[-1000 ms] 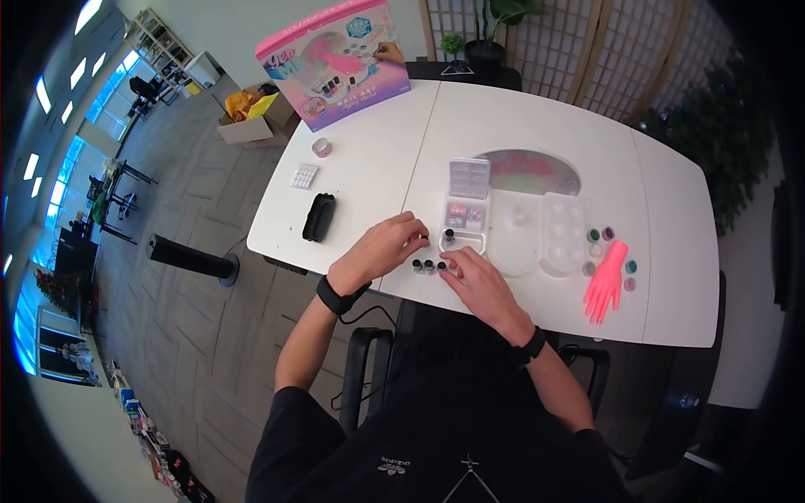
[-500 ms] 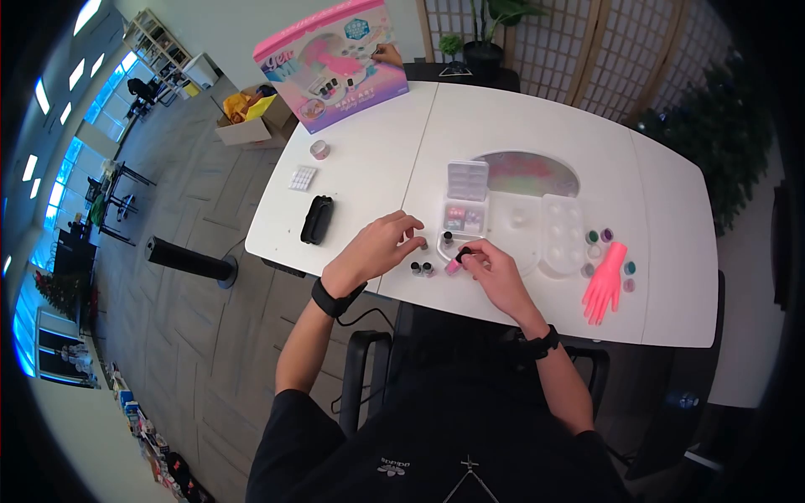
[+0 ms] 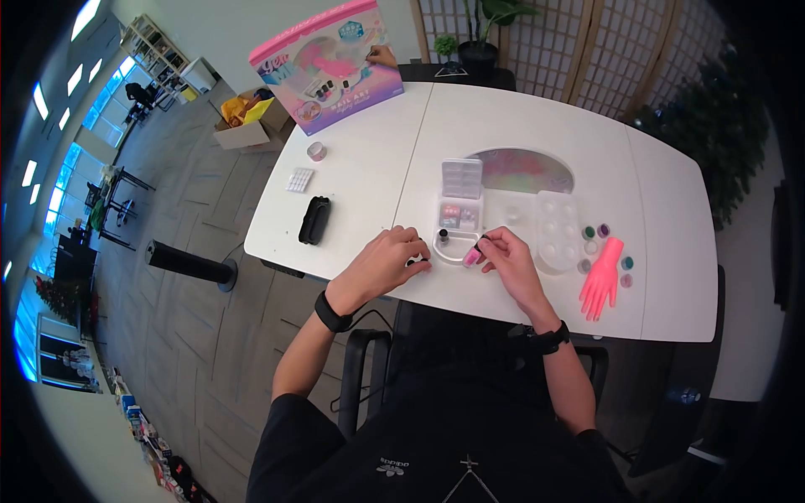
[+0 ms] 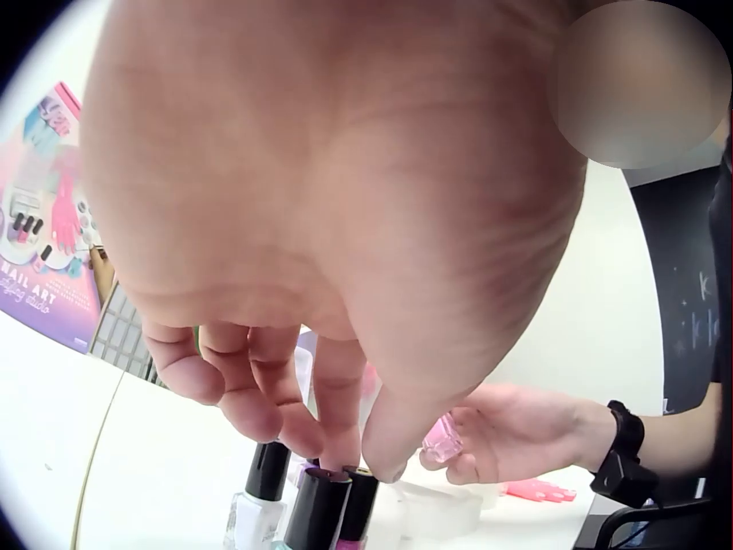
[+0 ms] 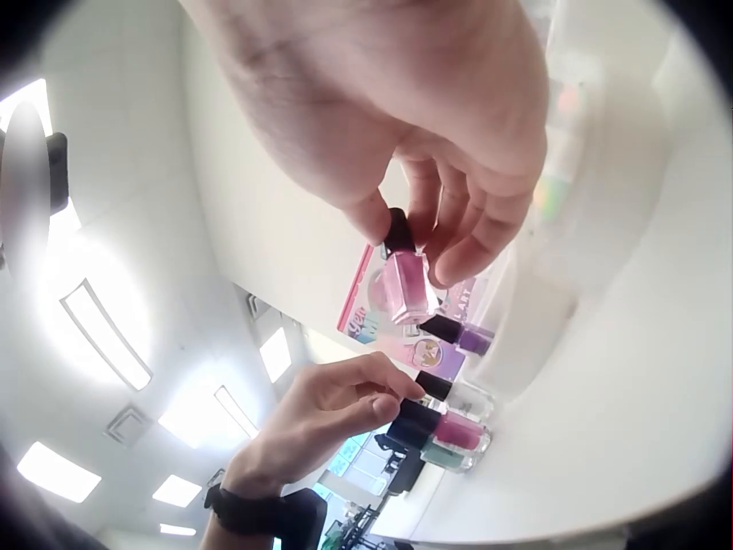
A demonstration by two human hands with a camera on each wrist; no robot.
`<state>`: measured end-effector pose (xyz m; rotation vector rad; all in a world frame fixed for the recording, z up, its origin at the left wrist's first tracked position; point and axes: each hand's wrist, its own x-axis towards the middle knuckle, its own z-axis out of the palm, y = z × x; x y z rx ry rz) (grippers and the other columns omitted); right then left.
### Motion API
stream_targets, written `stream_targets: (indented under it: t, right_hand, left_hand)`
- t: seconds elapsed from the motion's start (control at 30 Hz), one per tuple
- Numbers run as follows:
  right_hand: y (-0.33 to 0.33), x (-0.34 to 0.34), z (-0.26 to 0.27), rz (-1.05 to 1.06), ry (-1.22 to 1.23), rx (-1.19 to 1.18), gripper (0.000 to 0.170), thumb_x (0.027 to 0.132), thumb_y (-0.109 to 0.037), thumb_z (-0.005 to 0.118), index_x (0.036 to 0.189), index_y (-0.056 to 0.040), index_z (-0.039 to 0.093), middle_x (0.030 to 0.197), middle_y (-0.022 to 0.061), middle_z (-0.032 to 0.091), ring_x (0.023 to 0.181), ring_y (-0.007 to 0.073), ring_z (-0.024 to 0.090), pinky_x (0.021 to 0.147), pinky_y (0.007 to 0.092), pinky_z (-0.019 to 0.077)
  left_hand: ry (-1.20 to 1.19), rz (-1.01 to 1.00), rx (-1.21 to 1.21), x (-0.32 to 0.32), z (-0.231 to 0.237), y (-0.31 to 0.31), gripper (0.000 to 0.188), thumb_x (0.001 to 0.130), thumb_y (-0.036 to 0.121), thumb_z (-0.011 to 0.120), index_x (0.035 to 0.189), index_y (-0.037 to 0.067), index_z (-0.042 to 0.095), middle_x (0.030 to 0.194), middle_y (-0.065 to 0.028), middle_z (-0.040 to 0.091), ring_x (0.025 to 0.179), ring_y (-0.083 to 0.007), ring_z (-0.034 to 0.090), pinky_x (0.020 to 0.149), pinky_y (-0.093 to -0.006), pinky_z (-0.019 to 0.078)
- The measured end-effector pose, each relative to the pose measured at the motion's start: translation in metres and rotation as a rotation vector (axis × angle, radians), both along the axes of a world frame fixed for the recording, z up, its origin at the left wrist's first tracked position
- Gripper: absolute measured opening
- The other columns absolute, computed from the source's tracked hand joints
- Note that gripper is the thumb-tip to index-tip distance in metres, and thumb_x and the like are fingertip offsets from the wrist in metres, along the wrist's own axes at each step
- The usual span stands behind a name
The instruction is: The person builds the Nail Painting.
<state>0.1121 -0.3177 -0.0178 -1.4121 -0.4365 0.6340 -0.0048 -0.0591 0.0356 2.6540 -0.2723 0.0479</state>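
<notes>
Held by its black cap in the right hand (image 3: 513,264), a pink nail polish bottle (image 3: 472,256) tilts above the rim of the white tray (image 3: 457,261). In the right wrist view, the thumb and fingers pinch that cap above the pink glass (image 5: 409,287). The left hand (image 3: 381,264) is lowered over several bottles, its thumb and index fingertips around the black cap of a magenta bottle (image 4: 360,502). Beside that are a clear bottle (image 4: 253,518) and a teal one (image 5: 448,456). A purple bottle (image 5: 474,339) with a black cap stands apart, in the tray.
Right of the tray are a white palette (image 3: 558,239), small pots (image 3: 604,230) and a pink model hand (image 3: 600,281). On the left lie a black holder (image 3: 314,220), a white bead pack (image 3: 299,179) and a jar (image 3: 316,152). The product box (image 3: 331,67) stands behind.
The right hand has picked up the pink bottle from the row and carried it right, to the tray's edge. The left hand has released one bottle and shifted slightly, its fingertips now at another cap.
</notes>
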Motion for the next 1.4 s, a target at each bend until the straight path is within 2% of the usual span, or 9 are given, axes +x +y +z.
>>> stream_targets:
  t: [0.1,0.4,0.6,0.7,0.9,1.0,1.1,1.4]
  right_hand:
    - [0.000,-0.001,0.003,-0.005,0.011,-0.025,0.020,0.113,-0.021,0.067,0.113,-0.0007,0.065,0.100,0.0063,0.077,0.091,0.0116,0.073,0.077,0.0281,0.0578]
    - [-0.005,-0.001,0.007,-0.020,0.021,-0.007,0.021,0.113,-0.022,0.067,0.113,-0.0003,0.066,0.100,0.0068,0.078,0.090,0.0121,0.074,0.075,0.0283,0.0589]
    - [-0.008,-0.001,0.009,-0.014,-0.012,0.008,0.022,0.114,-0.022,0.066,0.118,0.0003,0.068,0.102,0.0068,0.078,0.093,0.0124,0.074,0.077,0.0290,0.0605]
    - [-0.009,-0.002,0.010,-0.013,-0.003,0.003,0.023,0.114,-0.021,0.066,0.121,0.0005,0.068,0.102,0.0064,0.078,0.095,0.0130,0.074,0.079,0.0294,0.0614]
    - [-0.008,-0.004,0.006,0.019,0.035,0.039,0.027,0.115,-0.018,0.062,0.131,0.0021,0.068,0.113,0.0093,0.077,0.103,0.0157,0.076,0.085,0.0315,0.0625]
    - [-0.010,-0.005,0.007,0.053,0.035,0.032,0.029,0.116,-0.016,0.058,0.135,0.0020,0.067,0.119,0.0105,0.076,0.107,0.0162,0.075,0.090,0.0326,0.0623]
    - [-0.013,-0.005,0.008,0.049,0.053,0.035,0.030,0.116,-0.015,0.054,0.139,0.0001,0.067,0.119,0.0092,0.076,0.109,0.0158,0.074,0.095,0.0325,0.0614]
    - [-0.014,-0.005,0.010,0.097,0.064,0.057,0.030,0.115,-0.008,0.051,0.140,0.0025,0.064,0.122,0.0108,0.074,0.111,0.0160,0.072,0.098,0.0338,0.0610]
  left_hand:
    - [0.067,0.000,0.005,0.002,0.002,-0.001,0.022,0.096,0.023,0.084,0.110,0.006,0.081,0.099,-0.0114,0.071,0.097,-0.0331,0.068,0.091,-0.0450,0.0556]
    - [0.023,-0.030,0.060,-0.002,0.005,-0.003,0.020,0.095,0.019,0.085,0.110,0.007,0.081,0.103,-0.0105,0.073,0.101,-0.0324,0.069,0.097,-0.0440,0.0549]
    - [0.002,-0.039,0.037,0.002,0.008,0.000,0.019,0.094,0.018,0.085,0.108,0.006,0.080,0.099,-0.0106,0.072,0.097,-0.0324,0.067,0.092,-0.0446,0.0545]
    - [0.033,-0.014,-0.016,0.004,0.022,-0.004,0.018,0.099,0.022,0.081,0.104,0.005,0.080,0.095,-0.0114,0.071,0.097,-0.0338,0.067,0.090,-0.0461,0.0543]
    - [0.037,0.025,-0.092,0.014,0.036,-0.007,0.030,0.102,0.029,0.078,0.091,0.001,0.077,0.088,-0.0156,0.073,0.087,-0.0367,0.068,0.080,-0.0474,0.0544]
    - [0.078,0.044,-0.114,0.018,0.040,-0.011,0.032,0.104,0.031,0.077,0.092,0.001,0.075,0.085,-0.0130,0.070,0.087,-0.0321,0.066,0.081,-0.0428,0.0517]
    - [0.095,0.057,-0.131,0.022,0.047,-0.016,0.035,0.104,0.031,0.077,0.088,0.000,0.074,0.084,-0.0146,0.070,0.084,-0.0330,0.065,0.079,-0.0439,0.0519]
    - [-0.030,0.025,-0.088,0.036,0.039,-0.024,0.039,0.102,0.036,0.079,0.085,0.001,0.075,0.079,-0.0150,0.070,0.082,-0.0344,0.066,0.076,-0.0452,0.0509]
